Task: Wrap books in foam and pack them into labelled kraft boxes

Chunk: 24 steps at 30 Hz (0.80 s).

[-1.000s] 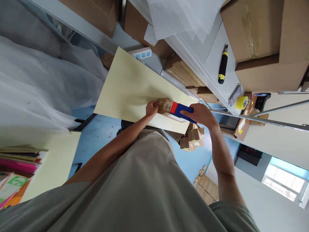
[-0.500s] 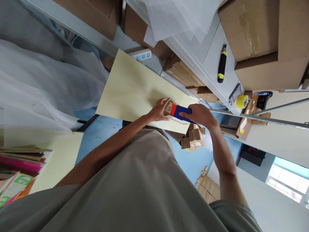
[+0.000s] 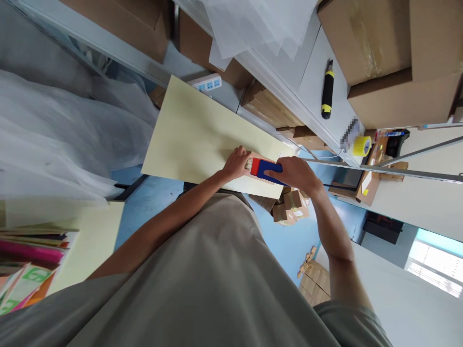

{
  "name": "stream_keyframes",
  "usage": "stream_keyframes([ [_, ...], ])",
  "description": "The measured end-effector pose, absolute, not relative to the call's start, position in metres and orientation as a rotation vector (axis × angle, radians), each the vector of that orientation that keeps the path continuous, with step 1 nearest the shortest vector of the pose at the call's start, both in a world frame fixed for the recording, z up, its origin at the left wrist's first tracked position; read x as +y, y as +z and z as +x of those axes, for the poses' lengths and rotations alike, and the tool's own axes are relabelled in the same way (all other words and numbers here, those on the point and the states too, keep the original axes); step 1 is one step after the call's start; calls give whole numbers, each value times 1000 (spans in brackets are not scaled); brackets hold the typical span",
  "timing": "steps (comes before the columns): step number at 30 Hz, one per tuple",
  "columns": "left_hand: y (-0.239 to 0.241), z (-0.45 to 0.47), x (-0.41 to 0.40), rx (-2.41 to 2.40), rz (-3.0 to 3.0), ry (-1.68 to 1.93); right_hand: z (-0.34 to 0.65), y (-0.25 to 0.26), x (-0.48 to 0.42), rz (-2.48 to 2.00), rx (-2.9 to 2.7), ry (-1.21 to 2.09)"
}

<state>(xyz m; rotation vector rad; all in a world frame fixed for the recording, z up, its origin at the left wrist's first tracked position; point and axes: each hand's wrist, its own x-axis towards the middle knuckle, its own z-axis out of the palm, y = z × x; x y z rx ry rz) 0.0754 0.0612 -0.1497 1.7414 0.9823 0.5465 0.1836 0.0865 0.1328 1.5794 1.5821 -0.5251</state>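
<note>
On the pale yellow tabletop (image 3: 195, 125) lies a small cardboard box (image 3: 261, 155), mostly covered by what is over it. My left hand (image 3: 238, 163) is closed on the box's left end, fingers bent together. A blue and red tape dispenser (image 3: 267, 170) rests along the box, its red end close to my left fingers. My right hand (image 3: 296, 172) wraps round the dispenser's blue body from the right. Clear tape shows at the dispenser's red end; how far it is stuck down is hidden.
A utility knife (image 3: 327, 90) and a yellow tape roll (image 3: 361, 145) lie on the white shelf, beside a large carton (image 3: 379, 43). A power strip (image 3: 208, 84) sits behind the tabletop. Small boxes (image 3: 291, 205) are piled beyond its right end. White sheeting (image 3: 68, 130) hangs at left.
My left hand, spread at the box's end before, has its fingers drawn together on it. The tape dispenser has shifted slightly left, with my right hand still round it. The view has shifted a little.
</note>
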Motion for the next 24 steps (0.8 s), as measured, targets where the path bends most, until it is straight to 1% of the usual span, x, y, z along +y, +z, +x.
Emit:
stream_keyframes([
  [7,-160,77,61,1038,1690,504,208,129,81,1630,1522,-511],
  [11,-166,75,61,1035,1693,464,238,117,74,1658,1466,-510],
  [18,-173,74,60,1006,1689,478,276,77,61,1688,1380,-574],
  [24,-167,76,58,1060,1754,444,302,35,52,1700,1413,-695],
])
